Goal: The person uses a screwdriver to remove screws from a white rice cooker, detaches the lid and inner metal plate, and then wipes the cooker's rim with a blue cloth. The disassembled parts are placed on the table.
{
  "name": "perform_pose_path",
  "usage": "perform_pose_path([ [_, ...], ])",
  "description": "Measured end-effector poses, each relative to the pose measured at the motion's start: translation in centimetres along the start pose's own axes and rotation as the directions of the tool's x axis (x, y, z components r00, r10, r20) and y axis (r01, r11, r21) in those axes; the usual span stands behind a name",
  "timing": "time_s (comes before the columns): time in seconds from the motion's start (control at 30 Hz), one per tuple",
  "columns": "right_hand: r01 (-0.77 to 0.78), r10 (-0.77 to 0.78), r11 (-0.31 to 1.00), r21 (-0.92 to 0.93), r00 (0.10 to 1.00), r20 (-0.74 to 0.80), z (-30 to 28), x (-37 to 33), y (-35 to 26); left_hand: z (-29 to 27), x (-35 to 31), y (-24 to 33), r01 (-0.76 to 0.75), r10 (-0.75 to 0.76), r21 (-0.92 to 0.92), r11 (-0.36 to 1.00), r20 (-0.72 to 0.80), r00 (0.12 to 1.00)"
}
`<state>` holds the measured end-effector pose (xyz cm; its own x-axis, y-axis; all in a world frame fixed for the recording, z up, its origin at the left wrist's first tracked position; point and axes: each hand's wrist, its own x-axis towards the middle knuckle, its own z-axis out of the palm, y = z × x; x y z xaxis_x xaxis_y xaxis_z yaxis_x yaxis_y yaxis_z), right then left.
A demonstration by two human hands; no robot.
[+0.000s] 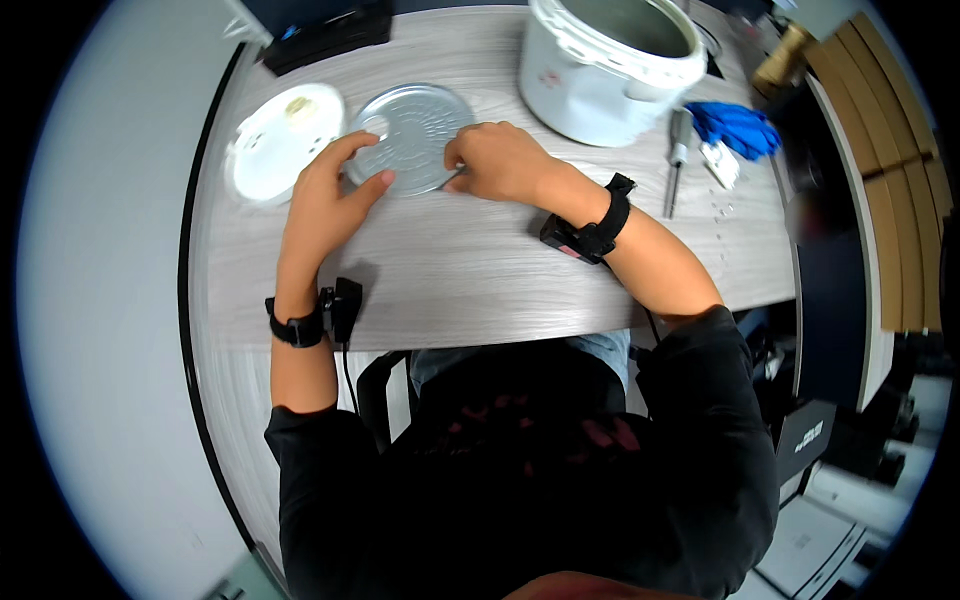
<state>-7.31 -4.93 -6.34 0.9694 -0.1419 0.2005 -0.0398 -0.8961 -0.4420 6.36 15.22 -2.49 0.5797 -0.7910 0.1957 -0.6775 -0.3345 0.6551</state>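
A round grey metal plate with a ridged pattern lies on the table before me. My left hand is at its left edge, thumb and forefinger spread apart and nothing between them. Near that forefinger a small pale round spot shows on the plate; whether it is a hole or a separate piece I cannot tell. At the plate's right edge my right hand is closed, thumb and fingers pinched together. A thin dark bit shows by the thumb, too small to name. Left of the plate lies a white oval lid with small holes.
A white pot-shaped housing stands at the back, beyond my right hand. To its right lie a screwdriver, a blue cloth-like bundle, a small white packet and tiny loose bits. A black box sits back left.
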Motion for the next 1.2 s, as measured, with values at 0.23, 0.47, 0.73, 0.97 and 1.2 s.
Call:
perform_pose_path([
  [0.23, -0.360, 0.365, 0.920, 0.154, 0.931, 0.000, -7.0, -8.9, 1.7, 3.4, 2.5, 4.3, -0.196, 0.204, -0.140, 0.971, 0.047, 0.978],
  [0.47, -0.724, 0.692, 0.686, 0.073, 0.617, -0.375, -10.0, -16.4, 10.0, 7.5, 5.6, 10.7, -0.525, 0.523, -0.077, 0.847, -0.051, 0.851],
  [0.73, -0.812, 0.746, 0.584, -0.025, 0.548, -0.378, -9.1, -16.6, 12.9, 11.9, 9.1, 15.7, -0.685, 0.705, 0.169, 0.709, -0.176, 0.687],
  [0.97, -0.776, 0.759, 0.630, 0.007, 0.614, -0.217, -8.7, -16.8, 14.0, 14.7, 10.1, 16.4, -0.632, 0.671, 0.226, 0.741, -0.224, 0.707],
  [1.2, -0.758, 0.750, 0.652, 0.023, 0.640, -0.168, -9.3, -16.7, 13.7, 13.7, 10.2, 16.5, -0.653, 0.691, 0.227, 0.723, -0.229, 0.686],
])
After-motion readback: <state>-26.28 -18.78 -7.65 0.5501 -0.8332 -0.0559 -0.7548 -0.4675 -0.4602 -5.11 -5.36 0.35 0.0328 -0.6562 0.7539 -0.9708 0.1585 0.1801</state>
